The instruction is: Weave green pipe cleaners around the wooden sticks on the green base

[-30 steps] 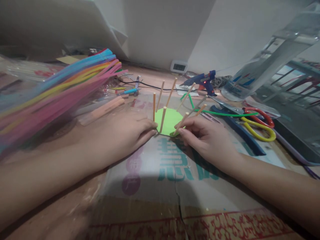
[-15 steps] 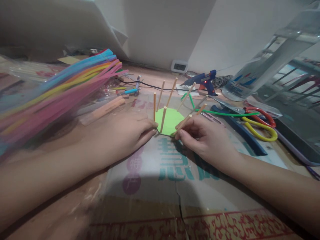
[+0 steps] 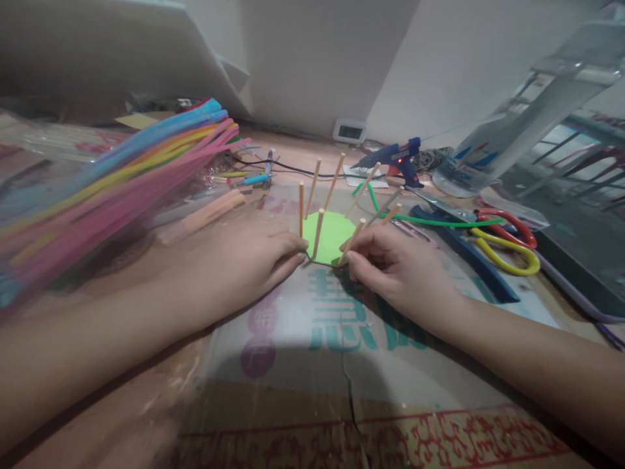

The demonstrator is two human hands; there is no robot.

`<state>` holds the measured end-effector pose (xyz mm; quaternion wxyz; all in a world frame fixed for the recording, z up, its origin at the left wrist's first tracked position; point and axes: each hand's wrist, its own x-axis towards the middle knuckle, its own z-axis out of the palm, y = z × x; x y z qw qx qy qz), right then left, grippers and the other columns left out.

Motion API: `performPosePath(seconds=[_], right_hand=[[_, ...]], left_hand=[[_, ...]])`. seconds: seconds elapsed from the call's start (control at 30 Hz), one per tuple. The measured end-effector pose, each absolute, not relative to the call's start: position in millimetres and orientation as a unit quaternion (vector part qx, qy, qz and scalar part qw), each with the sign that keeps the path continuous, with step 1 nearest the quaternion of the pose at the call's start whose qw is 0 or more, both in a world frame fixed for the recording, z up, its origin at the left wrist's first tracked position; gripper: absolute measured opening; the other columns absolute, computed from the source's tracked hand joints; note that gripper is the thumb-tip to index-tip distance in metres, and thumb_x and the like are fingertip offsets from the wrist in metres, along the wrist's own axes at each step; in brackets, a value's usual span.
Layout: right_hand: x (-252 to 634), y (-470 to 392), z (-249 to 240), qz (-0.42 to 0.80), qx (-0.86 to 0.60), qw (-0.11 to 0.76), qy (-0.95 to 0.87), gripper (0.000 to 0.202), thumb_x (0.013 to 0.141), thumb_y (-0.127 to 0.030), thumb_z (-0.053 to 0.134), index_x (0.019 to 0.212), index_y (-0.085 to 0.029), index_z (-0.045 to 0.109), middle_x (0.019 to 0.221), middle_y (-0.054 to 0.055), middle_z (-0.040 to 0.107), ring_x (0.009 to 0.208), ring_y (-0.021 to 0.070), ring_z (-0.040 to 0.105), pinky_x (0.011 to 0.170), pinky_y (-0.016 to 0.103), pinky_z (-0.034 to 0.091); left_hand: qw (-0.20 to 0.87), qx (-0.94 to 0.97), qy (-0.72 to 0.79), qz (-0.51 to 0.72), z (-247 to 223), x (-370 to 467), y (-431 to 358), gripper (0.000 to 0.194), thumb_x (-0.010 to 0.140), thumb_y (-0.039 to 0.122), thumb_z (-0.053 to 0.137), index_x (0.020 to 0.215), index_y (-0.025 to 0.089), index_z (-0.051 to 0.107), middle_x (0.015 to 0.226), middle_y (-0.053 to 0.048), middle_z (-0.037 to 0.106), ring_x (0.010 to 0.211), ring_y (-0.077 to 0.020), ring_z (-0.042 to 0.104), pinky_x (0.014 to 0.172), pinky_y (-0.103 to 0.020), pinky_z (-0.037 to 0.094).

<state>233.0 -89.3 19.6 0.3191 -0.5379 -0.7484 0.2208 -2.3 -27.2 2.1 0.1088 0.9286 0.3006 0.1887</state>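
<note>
A bright green disc with a dark edge lies in the middle, several thin wooden sticks standing around its rim. My left hand is closed, thumb and fingertips pinching the disc's left edge. At the near right of the rim, my right hand pinches the lower part of a wooden stick, which leans outward to the right. Other sticks, such as the upright near one, stand without being touched. The bases of the sticks behind my right fingers are hidden.
Colourful pipe cleaners lie at left. Behind the disc are a blue glue gun with a red light and a small digital display. At right lie scissors, a green pipe cleaner and a large plastic bottle.
The stick in my right fingers has tilted more upright, its top shifting left and slightly up. My left hand and the disc stay in place.
</note>
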Motion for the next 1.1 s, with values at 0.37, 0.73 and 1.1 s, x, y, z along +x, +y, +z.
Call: performPosePath(seconds=[0.37, 0.73, 1.1], right_hand=[[233, -89, 20, 0.247, -0.527, 0.313, -0.750, 0.001, 0.085, -0.019, 0.058, 0.085, -0.019, 0.058, 0.074, 0.003, 0.071, 0.064, 0.0149, 0.065, 0.053, 0.024, 0.047], [231, -88, 18, 0.268, -0.523, 0.328, -0.739, 0.003, 0.089, -0.022, 0.057, 0.087, -0.019, 0.057, 0.075, 0.003, 0.071, 0.065, 0.0151, 0.067, 0.054, 0.025, 0.048], [248, -103, 42, 0.119, -0.488, 0.398, -0.768, 0.038, 0.093, -0.024, 0.061, 0.130, -0.026, 0.054, 0.070, -0.003, 0.066, 0.056, 0.0131, 0.057, 0.052, 0.027, 0.045]], left_hand=[[0.075, 0.932, 0.308, 0.176, 2, -2, -27, 0.026, 0.096, 0.036, 0.049, 0.105, 0.027, 0.072, 0.101, -0.005, 0.075, 0.098, -0.0234, 0.067, 0.092, -0.038, 0.047], [0.069, 0.935, 0.303, 0.170, 2, -1, -27, 0.026, 0.097, 0.035, 0.049, 0.104, 0.025, 0.072, 0.101, -0.004, 0.074, 0.096, -0.0222, 0.067, 0.090, -0.037, 0.047], [0.070, 0.934, 0.299, 0.181, 5, -2, -28, 0.024, 0.096, 0.035, 0.051, 0.100, 0.025, 0.073, 0.099, -0.005, 0.074, 0.097, -0.0234, 0.066, 0.092, -0.039, 0.047]])
